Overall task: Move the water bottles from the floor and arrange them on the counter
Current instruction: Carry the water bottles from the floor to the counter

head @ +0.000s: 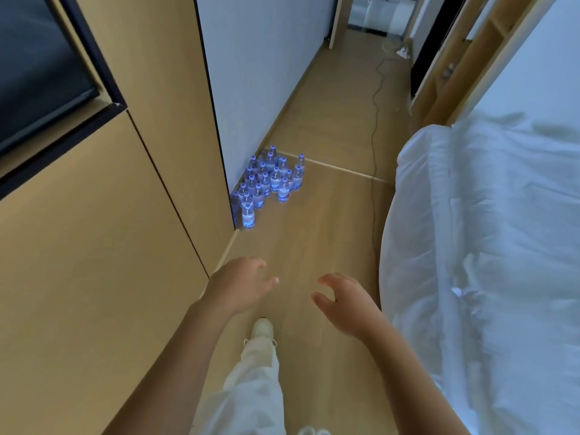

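While water bottles [266, 183] cluster mid-frame against the wall [257, 73], both hands reach low. Left hand [241, 284] and right hand [342, 302] hang apart, empty, likely readying a pickup.

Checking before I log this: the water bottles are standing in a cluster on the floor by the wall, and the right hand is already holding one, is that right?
Not quite. The head view shows the right hand empty, fingers loosely spread, short of the water bottles. The bottles do stand clustered on the floor by the wall.

Both bare arms are stretched out forward and down, nothing gripped. The left hand [240, 285] is held palm-down with fingers loosely spread; the right hand [343, 301] is kept relaxed too, fingers slightly curled.
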A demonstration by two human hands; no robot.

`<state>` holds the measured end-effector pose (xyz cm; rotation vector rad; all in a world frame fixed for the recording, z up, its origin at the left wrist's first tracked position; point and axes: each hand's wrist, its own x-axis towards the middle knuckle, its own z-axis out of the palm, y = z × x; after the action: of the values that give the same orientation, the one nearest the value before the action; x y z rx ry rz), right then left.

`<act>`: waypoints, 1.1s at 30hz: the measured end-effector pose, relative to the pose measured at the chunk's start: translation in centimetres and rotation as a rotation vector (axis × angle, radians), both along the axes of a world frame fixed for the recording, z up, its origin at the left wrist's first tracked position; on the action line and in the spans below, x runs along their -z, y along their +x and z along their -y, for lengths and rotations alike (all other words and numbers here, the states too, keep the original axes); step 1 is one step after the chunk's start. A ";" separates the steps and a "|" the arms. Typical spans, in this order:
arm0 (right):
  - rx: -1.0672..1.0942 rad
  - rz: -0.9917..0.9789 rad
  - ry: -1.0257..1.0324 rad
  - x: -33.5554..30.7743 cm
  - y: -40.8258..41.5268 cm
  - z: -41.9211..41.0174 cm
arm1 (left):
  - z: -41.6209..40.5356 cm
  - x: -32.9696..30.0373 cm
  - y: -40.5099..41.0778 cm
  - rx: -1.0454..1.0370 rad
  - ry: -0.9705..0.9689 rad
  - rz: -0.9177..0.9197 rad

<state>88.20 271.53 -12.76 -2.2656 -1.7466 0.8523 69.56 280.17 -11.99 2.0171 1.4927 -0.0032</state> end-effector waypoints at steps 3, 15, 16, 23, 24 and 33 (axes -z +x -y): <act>0.008 0.007 0.003 0.6 1.7 -6.5 | -6.6 1.1 1.4 0.008 -0.017 -0.001; 0.021 -0.034 -0.132 1.2 5.2 -26.5 | -27.5 2.3 5.0 0.045 -0.126 -0.066; 0.018 -0.035 -0.145 1.4 5.5 -27.7 | -28.5 2.6 5.2 0.047 -0.139 -0.077; -0.010 -0.086 -0.188 3.6 9.2 -37.6 | -35.7 5.0 7.6 -0.055 -0.199 -0.104; -0.012 -0.102 -0.198 4.0 9.9 -39.2 | -36.8 5.3 8.2 -0.074 -0.219 -0.106; -0.255 -0.153 -0.344 8.8 17.1 -55.7 | -48.7 13.7 14.8 -0.424 -0.392 -0.054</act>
<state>105.32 327.19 -21.55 -2.1192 -1.9711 1.4352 84.36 328.83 -25.64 1.3807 1.7696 -0.1641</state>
